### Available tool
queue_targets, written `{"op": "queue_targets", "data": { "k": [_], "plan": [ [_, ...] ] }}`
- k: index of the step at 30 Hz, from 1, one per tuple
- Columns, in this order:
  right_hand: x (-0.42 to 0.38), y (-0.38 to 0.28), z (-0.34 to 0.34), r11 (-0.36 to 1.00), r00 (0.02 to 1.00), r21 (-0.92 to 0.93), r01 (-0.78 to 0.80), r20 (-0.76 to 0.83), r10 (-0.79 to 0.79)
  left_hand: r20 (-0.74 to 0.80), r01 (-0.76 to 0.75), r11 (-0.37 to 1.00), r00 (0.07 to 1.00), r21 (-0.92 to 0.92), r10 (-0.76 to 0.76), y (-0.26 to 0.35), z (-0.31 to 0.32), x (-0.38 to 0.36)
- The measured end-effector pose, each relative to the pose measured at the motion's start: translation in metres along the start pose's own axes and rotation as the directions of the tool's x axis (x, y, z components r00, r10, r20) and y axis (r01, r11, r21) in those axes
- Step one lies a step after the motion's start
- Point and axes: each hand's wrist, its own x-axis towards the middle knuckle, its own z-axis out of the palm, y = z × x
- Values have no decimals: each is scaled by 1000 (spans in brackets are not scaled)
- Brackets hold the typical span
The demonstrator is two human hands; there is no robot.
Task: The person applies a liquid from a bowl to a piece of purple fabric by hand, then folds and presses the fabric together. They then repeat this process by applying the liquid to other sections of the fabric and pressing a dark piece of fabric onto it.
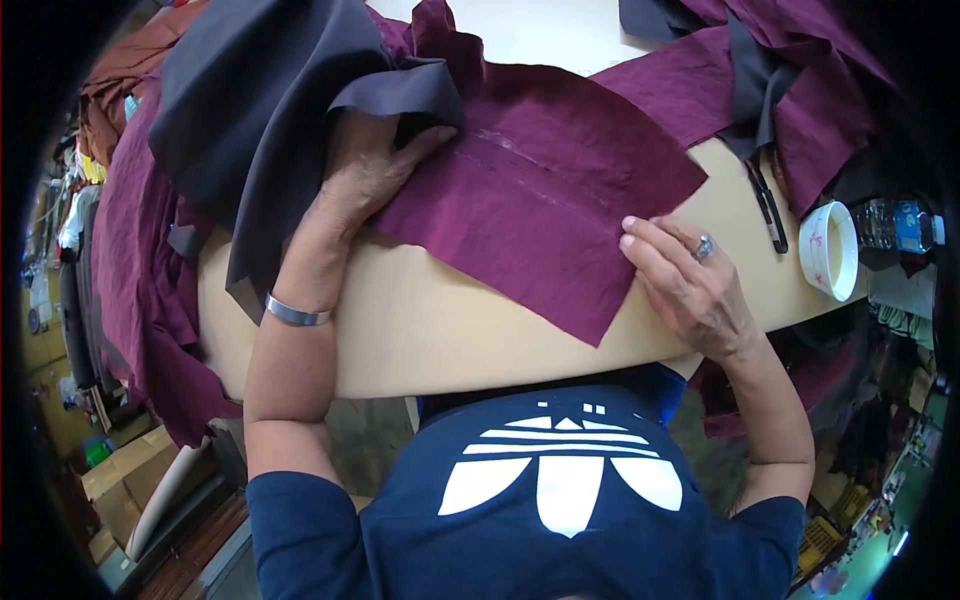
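A maroon piece of cloth (550,190) lies spread on the tabletop, a pale worn seam line across it. At its right edge my right hand (690,285), with a ring on one finger, has its fingertips closed on the cloth. My left hand (370,170) rests at the cloth's left side, a metal bracelet (297,312) on the wrist. Its thumb stretches out over the maroon cloth. A fold of dark grey cloth (270,120) covers the other fingers, so their grip is hidden. The dark cloth hangs over the forearm and joins or overlaps the maroon cloth near the hand.
More maroon and dark cloth (820,110) is heaped at the back right. Close by are a black pen-like item (767,205), a white bowl (829,250) and a plastic bottle (890,224). Maroon cloth (140,270) drapes over the table's left edge. Cardboard boxes (135,480) stand below left.
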Motion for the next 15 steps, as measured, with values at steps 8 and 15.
{"op": "queue_targets", "data": {
  "k": [8, 15],
  "plan": [
    [17, 11, 16, 990, 987, -87, 114, -102, -122, 11, 27, 990, 1000, -141, -26, -7, -3, -9],
    [25, 1, -22, 926, 932, 375, 49, -351, 93, 498, -51, 998, 865, -43, 65, 19, -53, -38]
  ]
}}
